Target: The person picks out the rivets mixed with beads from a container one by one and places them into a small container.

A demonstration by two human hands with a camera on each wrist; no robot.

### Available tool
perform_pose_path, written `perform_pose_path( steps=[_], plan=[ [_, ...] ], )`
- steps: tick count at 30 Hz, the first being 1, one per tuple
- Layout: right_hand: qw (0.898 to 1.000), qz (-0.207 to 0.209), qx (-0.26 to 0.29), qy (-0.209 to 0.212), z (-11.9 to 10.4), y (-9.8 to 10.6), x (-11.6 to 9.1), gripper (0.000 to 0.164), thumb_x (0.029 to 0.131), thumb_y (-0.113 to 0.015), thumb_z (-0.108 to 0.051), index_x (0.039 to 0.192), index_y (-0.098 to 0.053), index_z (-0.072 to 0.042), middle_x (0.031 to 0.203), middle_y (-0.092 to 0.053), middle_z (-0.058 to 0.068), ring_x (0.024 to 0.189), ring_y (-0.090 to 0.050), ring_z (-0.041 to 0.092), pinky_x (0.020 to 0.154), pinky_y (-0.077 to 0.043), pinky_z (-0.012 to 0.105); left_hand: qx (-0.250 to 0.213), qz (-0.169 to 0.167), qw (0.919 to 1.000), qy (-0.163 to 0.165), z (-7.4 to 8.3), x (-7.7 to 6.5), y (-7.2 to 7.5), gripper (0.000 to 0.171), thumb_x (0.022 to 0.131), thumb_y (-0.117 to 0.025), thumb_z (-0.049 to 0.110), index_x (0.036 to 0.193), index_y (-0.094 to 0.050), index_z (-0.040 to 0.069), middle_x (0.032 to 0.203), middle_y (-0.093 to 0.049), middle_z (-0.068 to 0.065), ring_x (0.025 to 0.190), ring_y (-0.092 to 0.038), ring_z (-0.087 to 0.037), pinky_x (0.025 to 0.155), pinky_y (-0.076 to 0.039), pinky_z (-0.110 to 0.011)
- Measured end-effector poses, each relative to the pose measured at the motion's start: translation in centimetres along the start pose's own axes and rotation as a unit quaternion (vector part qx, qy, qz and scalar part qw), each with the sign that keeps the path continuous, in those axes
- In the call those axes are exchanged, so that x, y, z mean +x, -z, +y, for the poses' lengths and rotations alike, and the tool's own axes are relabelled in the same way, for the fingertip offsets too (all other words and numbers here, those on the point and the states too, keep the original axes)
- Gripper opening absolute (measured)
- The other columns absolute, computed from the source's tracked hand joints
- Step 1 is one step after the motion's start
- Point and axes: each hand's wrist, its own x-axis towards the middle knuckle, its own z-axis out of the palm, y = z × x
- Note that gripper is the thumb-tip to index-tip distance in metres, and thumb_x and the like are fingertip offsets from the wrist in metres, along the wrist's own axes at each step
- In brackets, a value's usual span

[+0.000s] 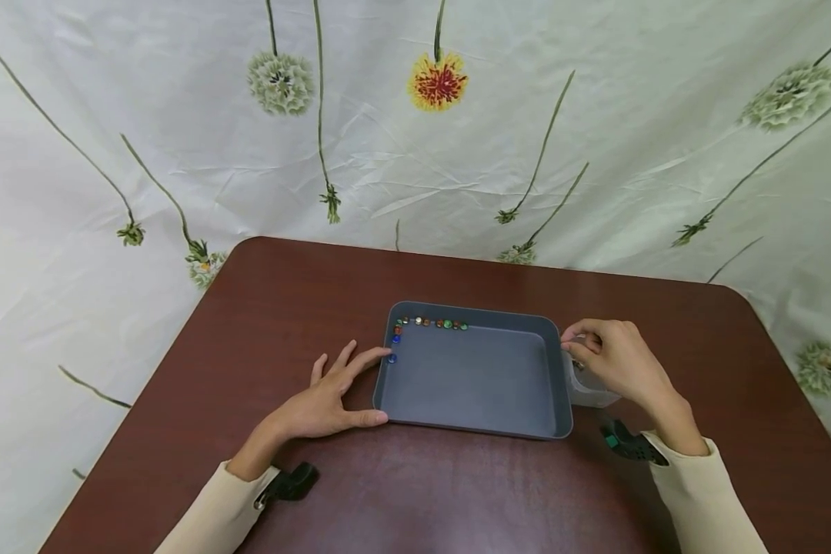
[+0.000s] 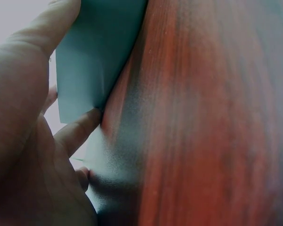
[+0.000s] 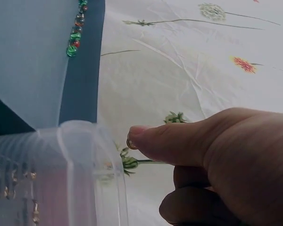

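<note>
A dark grey rectangular tray (image 1: 478, 377) lies on the table, with small glass beads in it. Green, amber and clear beads (image 1: 447, 324) line its far edge; blue beads (image 1: 395, 338) and a reddish one run down the left side. My left hand (image 1: 325, 402) spreads its fingers at the tray's left end, index fingertip on the rim and thumb at the near corner. My right hand (image 1: 619, 358) is above a clear plastic container (image 1: 592, 396) beside the tray's right end. Between thumb and finger it pinches a small shiny bead (image 3: 130, 141), mostly covered by the thumb.
More small gold-toned pieces (image 3: 33, 176) show through the container's wall. The reddish-brown table (image 1: 318, 285) has rounded far corners, and a white flower-printed cloth (image 1: 388, 138) hangs behind it. Dark wrist cameras (image 1: 291, 483) sit at both cuffs.
</note>
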Motion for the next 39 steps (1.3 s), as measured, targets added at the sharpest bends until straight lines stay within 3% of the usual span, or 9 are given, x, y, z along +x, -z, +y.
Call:
perform_pose_path(
  steps=[9, 23, 39],
  plan=[
    [1.0, 0.018, -0.004, -0.016, 0.4, 0.8, -0.7, 0.004, 0.092, -0.073, -0.013, 0.095, -0.075, -0.01, 0.055, -0.029, -0.009, 0.049, -0.025, 0.003, 0.049, -0.028, 0.024, 0.005, 0.002, 1.0, 0.004, -0.1, 0.1, -0.1, 0.088, 0.087, -0.075, 0.05, 0.158, -0.027, 0.032, 0.163, -0.031, -0.003, 0.155, 0.004, -0.039, 0.112, 0.013, -0.069],
    [0.999, 0.037, -0.016, 0.005, 1.2, 1.1, -1.1, 0.004, 0.089, -0.077, -0.012, 0.091, -0.074, -0.009, 0.056, -0.028, -0.011, 0.05, -0.022, 0.001, 0.048, -0.027, 0.023, 0.002, -0.002, 1.0, 0.004, -0.1, 0.0, 0.1, 0.087, 0.088, -0.075, 0.049, 0.158, -0.026, 0.035, 0.164, -0.03, -0.003, 0.155, 0.005, -0.039, 0.112, 0.013, -0.069],
    [0.999, 0.034, -0.01, 0.003, 1.8, 1.6, -1.3, 0.004, 0.09, -0.076, -0.011, 0.091, -0.074, -0.009, 0.057, -0.03, -0.009, 0.049, -0.025, 0.002, 0.048, -0.027, 0.024, 0.003, -0.003, 1.0, 0.005, 0.2, 0.1, 0.0, 0.086, 0.087, -0.076, 0.047, 0.158, -0.027, 0.035, 0.163, -0.032, -0.003, 0.155, 0.005, -0.039, 0.112, 0.013, -0.069]
  ],
)
